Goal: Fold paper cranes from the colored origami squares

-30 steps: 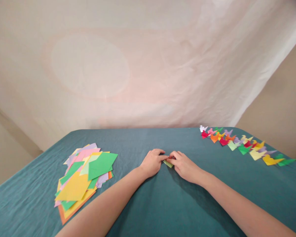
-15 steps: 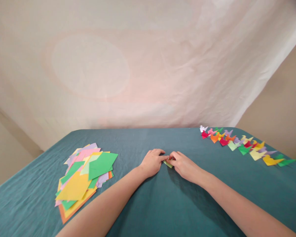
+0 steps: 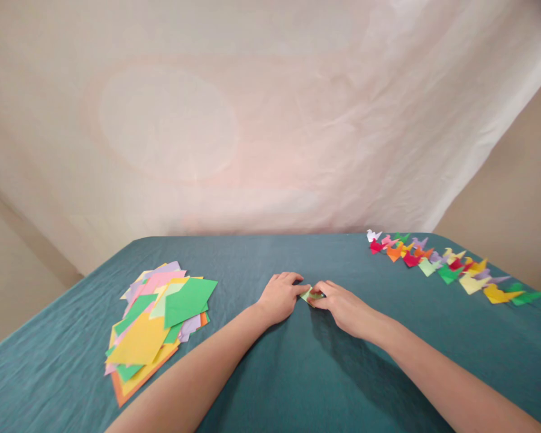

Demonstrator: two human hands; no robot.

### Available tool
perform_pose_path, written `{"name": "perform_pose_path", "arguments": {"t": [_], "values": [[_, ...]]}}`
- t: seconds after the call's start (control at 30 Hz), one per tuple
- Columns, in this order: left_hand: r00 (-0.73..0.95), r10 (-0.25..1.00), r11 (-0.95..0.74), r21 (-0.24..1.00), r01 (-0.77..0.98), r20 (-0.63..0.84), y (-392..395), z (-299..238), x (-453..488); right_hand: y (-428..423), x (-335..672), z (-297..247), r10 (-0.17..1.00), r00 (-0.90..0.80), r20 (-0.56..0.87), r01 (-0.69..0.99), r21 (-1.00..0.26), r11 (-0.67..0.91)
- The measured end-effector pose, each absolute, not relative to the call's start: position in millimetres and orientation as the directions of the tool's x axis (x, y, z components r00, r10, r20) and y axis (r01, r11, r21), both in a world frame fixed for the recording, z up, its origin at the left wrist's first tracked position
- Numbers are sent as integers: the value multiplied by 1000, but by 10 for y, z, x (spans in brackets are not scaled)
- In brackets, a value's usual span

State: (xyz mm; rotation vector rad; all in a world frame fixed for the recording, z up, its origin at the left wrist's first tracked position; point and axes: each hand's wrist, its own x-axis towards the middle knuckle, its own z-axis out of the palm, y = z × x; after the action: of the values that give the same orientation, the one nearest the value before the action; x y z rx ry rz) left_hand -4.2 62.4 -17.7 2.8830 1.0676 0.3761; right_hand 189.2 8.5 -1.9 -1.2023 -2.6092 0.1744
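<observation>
A small folded piece of light green paper (image 3: 308, 294) lies on the teal tablecloth (image 3: 297, 373) in the middle of the table. My left hand (image 3: 279, 296) rests beside it with its fingertips pressing the paper's left edge. My right hand (image 3: 345, 306) pinches the paper's right side with curled fingers. Most of the paper is hidden under my fingers.
A loose pile of coloured paper squares (image 3: 155, 316) lies at the left. A row of several small folded paper figures (image 3: 446, 267) in mixed colours runs along the table's right side. A pale cloth backdrop (image 3: 252, 120) hangs behind the table.
My right hand has shifted slightly to the right, and a little more of the green paper shows between my hands. The view has drifted a bit.
</observation>
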Motion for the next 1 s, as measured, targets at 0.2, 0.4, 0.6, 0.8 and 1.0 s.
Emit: {"name": "perform_pose_path", "arguments": {"t": [0.2,0.4,0.6,0.8,1.0], "values": [[736,638,-769,132,626,229,636,-199,-46,52,1903,-20,771,-611,180,751,-175,637],[738,633,-772,113,626,233,628,-190,-47,-52,1883,2,781,-615,108,771,-124,625],[744,628,-774,92,626,228,629,-182,-49,-123,1874,46,782,-622,42,777,-94,623],[765,607,-779,-29,626,215,567,-141,-23,-115,1872,88,781,-624,-21,777,-118,618],[844,507,-822,-195,534,173,413,-73,63,-143,1826,160,801,-598,-40,799,-117,590]]}}
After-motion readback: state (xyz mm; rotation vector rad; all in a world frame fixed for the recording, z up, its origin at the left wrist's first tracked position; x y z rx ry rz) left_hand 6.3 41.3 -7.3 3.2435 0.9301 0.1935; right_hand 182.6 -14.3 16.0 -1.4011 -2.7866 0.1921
